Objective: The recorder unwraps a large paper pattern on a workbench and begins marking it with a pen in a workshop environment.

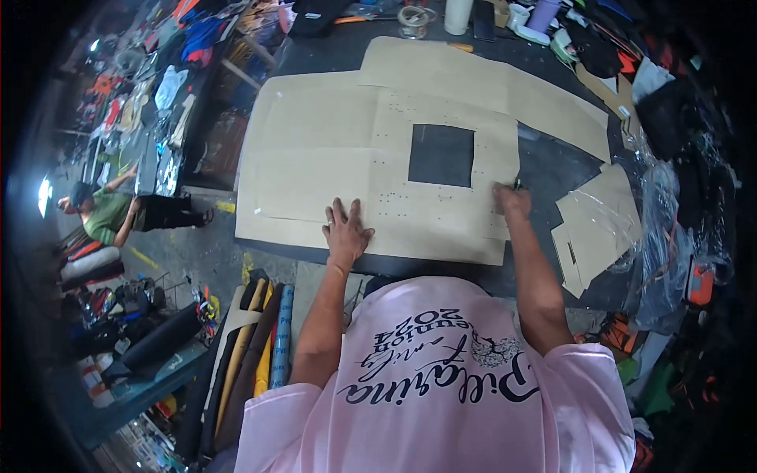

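My left hand (347, 234) lies flat with fingers spread on a large brown cardboard sheet (307, 185), near its front edge. At the sheet's right edge, my right hand (514, 202) is closed, and a small dark tip shows above its fingers; I cannot make out what it holds. A square opening in the cardboard shows the dark tabletop, with several rows of small dots or holes around it. Another brown sheet (441, 67) lies along the far side, overlapped by the nearer cardboard.
Smaller cardboard pieces (603, 213) and clear plastic wrap (662, 229) lie at the right of the dark table (552, 158). A glass jar (414, 22), a white bottle (458, 16) and an orange-handled tool (359, 19) stand or lie at the back. Fabric rolls (252, 347) lean at left; a person (110, 213) stands beyond.
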Demonstrator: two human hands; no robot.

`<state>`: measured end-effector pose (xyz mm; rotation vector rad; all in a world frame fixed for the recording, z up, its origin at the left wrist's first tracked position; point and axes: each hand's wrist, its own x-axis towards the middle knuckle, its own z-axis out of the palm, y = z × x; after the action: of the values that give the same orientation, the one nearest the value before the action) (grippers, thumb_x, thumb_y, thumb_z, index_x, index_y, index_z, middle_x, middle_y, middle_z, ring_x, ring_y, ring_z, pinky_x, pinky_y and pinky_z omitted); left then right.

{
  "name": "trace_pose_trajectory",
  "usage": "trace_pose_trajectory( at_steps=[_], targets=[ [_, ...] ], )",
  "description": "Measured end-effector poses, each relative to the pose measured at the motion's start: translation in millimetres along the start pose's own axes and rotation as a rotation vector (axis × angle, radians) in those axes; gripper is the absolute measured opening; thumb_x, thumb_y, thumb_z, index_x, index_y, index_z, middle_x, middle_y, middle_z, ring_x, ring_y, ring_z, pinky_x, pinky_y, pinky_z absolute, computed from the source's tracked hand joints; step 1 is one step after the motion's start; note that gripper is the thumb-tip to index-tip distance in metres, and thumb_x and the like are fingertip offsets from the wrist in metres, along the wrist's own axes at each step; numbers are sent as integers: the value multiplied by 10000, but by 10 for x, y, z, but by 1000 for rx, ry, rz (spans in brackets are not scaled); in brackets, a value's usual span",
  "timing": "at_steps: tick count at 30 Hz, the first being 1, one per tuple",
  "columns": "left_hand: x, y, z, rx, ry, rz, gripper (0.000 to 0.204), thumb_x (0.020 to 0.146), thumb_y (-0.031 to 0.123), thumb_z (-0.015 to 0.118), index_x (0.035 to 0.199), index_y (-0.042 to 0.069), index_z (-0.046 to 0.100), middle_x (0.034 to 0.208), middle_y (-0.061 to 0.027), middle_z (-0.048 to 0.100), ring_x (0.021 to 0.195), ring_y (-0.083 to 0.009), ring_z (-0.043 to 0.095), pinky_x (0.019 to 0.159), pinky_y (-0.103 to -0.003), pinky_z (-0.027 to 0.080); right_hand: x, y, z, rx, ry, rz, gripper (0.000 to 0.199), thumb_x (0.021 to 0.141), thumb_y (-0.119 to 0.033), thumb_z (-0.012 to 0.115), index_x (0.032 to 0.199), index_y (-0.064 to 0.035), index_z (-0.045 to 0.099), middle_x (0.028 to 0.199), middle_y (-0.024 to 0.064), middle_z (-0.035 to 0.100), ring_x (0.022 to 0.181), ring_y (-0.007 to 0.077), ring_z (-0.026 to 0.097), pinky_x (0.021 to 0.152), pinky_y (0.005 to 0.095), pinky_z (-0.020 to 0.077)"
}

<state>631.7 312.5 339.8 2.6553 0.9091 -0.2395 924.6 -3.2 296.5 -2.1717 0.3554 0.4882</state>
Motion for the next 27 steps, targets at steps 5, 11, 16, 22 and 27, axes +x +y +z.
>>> trace_pose_trajectory(
  at_steps=[5,11,16,22,27],
  targets=[
    [-82,-48,-18,38,-7,-57,890,786,426,782,1536,268,330,1623,-170,175,1473,-453,188,1074,-685,304,-26,-285,100,-299,123,240,603,640,-315,819,1137,3,697,1083,177,721,996,287,697,812,405,557],
    [-26,32,-1,33,-33,-61,916,776,439,789,1541,274,312,1628,-157,177,1481,-438,184,1077,-660,319,276,-30,82,-349,132,69,671,687,-401,790,1187,14,624,1364,256,542,1218,379,566,1020,412,476],
    [-90,-40,-63,87,-59,-104,923,777,442,787,1542,265,303,1632,-155,164,1476,-444,190,1064,-653,343,502,-275,-56,-429,246,-223,474,772,-287,647,1171,-35,601,1216,224,596,1138,405,585,962,477,495],
    [-67,-45,-50,60,-75,-143,971,742,408,820,1545,274,290,1631,-163,162,1469,-475,187,1070,-653,348,836,-669,-161,-533,272,-450,438,773,-207,621,1198,-107,592,1216,165,603,1114,386,603,911,472,525],
    [-53,-79,24,31,-1,-93,974,721,342,840,1535,250,314,1607,-215,204,1442,-523,219,1051,-643,382,1452,-621,-186,-666,161,-692,496,832,-183,635,1318,-141,546,1333,135,570,1160,354,596,905,460,536]
  ],
)
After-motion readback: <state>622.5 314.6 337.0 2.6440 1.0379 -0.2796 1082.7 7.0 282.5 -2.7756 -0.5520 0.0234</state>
